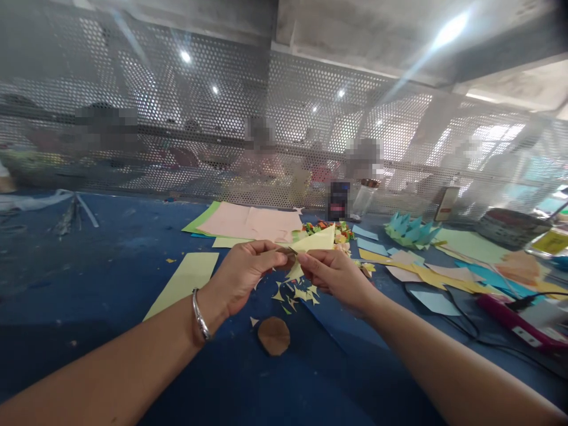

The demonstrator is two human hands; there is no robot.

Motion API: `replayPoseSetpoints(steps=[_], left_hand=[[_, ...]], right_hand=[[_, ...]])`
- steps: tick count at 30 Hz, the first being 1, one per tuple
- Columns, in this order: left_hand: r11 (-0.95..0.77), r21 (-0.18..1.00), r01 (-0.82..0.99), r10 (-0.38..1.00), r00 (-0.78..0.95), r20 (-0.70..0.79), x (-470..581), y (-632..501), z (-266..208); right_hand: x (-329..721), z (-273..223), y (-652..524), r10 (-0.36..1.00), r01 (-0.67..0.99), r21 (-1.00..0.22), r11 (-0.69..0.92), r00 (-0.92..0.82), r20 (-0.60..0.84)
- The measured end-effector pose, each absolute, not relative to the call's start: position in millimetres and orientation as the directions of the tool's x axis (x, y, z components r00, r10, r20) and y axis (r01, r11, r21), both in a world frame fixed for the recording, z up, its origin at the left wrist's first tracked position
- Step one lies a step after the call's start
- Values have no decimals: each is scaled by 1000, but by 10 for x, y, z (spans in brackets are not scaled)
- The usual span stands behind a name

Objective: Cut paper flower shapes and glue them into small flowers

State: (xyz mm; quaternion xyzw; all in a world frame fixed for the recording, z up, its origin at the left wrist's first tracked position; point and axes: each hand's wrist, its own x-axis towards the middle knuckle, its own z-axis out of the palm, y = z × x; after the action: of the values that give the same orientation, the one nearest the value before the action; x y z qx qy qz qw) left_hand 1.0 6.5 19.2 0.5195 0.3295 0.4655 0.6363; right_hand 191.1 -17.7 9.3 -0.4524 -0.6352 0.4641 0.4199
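My left hand (252,266) is closed, thumb and fingers pinching at the near edge of a folded pale yellow paper (317,239). A small brown piece (286,251) shows at its fingertips; its kind is hard to make out. My right hand (331,272) pinches the same paper from the other side, fingertips almost meeting the left ones. Beneath them lie pointed yellow paper scraps (299,293). Closer to me, a round brown paper disc (274,336) rests flat on the blue table (213,378).
Pale pink sheets (248,222) lie ahead over green ones, with a yellow strip (186,281) at left. Right are coloured paper pieces (426,275), a blue folded-paper piece (410,231), a magenta power strip (519,322) and black cables (465,322). A perforated metal screen (199,130) stands behind.
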Motion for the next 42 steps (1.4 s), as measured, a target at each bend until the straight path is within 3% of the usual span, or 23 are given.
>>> replayPoseSetpoints(steps=[20,28,37,42], left_hand=[[9,994,-106,915,402,35,-12,86,226],[-179,981,72,910,392,137,-13,76,208],[-233,972,-33,841,495,218,-11,25,224],[-181,983,-32,911,372,180,27,-1,190]], right_hand=[[1968,33,-141,945,236,-943,235,-281,165],[1940,50,-134,969,126,-974,188,-188,163],[1896,136,-208,937,175,-937,302,-235,258],[1901,118,-189,923,162,-919,360,-205,326]])
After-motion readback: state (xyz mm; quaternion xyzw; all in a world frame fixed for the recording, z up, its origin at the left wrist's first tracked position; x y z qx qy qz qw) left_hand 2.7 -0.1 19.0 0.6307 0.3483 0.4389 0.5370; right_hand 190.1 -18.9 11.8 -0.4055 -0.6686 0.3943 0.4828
